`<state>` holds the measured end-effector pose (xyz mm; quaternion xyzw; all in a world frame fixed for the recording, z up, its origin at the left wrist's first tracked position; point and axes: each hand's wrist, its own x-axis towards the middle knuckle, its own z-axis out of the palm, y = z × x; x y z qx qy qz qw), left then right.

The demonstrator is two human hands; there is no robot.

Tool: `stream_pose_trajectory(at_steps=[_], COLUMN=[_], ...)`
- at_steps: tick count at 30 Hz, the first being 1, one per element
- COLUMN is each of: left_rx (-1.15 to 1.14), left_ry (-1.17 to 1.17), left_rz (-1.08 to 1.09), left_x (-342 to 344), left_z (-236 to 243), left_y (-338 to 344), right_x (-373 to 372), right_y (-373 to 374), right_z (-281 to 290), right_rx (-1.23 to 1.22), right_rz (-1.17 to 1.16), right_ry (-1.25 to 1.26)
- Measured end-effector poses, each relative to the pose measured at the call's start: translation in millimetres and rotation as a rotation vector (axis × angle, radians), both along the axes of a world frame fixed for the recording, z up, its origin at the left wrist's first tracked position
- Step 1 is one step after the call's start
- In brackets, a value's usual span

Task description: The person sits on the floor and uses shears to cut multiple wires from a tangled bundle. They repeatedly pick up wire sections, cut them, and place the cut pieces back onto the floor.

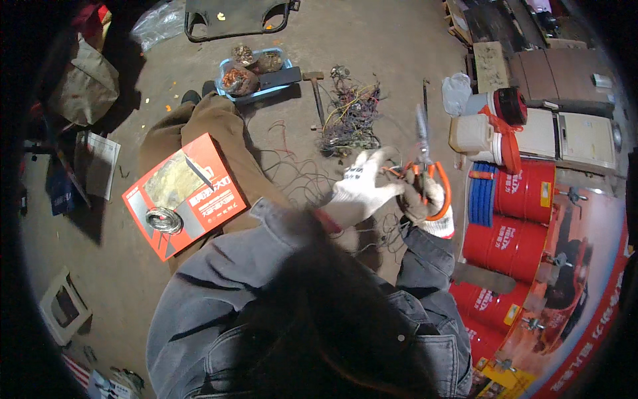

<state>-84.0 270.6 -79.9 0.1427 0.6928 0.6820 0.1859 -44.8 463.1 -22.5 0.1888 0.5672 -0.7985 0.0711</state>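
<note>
My right hand [425, 196], in a white work glove with a dark palm, is closed around orange-handled shears [423, 136]. Their long metal blades point away from me. Close beside it on the left, my left hand [359, 183] wears a similar glove, its fingers spread apart. Thin loose wires [302, 169] trail over the floor around and below the left hand. Just beyond it lies a tangled heap of wires [355, 116] in dark, purple and yellow. A hammer [317, 96] rests along the heap's left side.
On my legs sits a red box [226, 203] with a wire coil [163, 220] on it. Ahead, a light blue basket [287, 61] holds several filled bags and a dark flat object. Red drum-shaped containers [502, 247], a white jug [467, 135] and a plastic bag [456, 93] line the right.
</note>
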Motion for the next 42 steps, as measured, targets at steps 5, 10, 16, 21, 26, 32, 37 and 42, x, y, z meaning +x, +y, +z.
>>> stream_pose_trajectory(at_steps=[5,10,16,21,26,32,37,42], left_rx=[-0.090,0.219,0.244,0.065,0.165,0.307,0.014,0.227], left_ry=[-0.104,-0.742,-0.811,-0.742,-0.808,-0.379,-0.493,-0.367], left_rz=[-0.050,0.306,0.442,0.635,0.712,0.521,0.472,-0.202], left_x=[-43.3,-76.6,-98.9,-110.9,-130.8,-171.2,-117.5,-25.2], left_z=[-6.6,-43.5,-92.1,-132.3,-136.8,-79.3,-18.6,7.4], left_y=[4.3,-7.5,-23.5,-22.5,-21.2,-31.6,-27.5,-29.4], right_x=[3.0,14.8,35.5,54.3,70.3,65.1,33.0,19.8], right_y=[-7.4,10.9,35.3,76.5,96.0,75.0,38.2,-17.4], right_z=[2.8,21.7,64.2,98.9,114.6,124.8,78.8,9.3], right_rx=[-0.467,-0.555,-0.397,-0.487,-0.204,0.124,-0.466,-0.079], right_rz=[0.193,0.111,-0.167,-0.017,-0.247,-0.432,0.022,-0.148], right_ry=[-0.008,0.101,0.172,0.326,0.424,0.505,0.196,0.074])
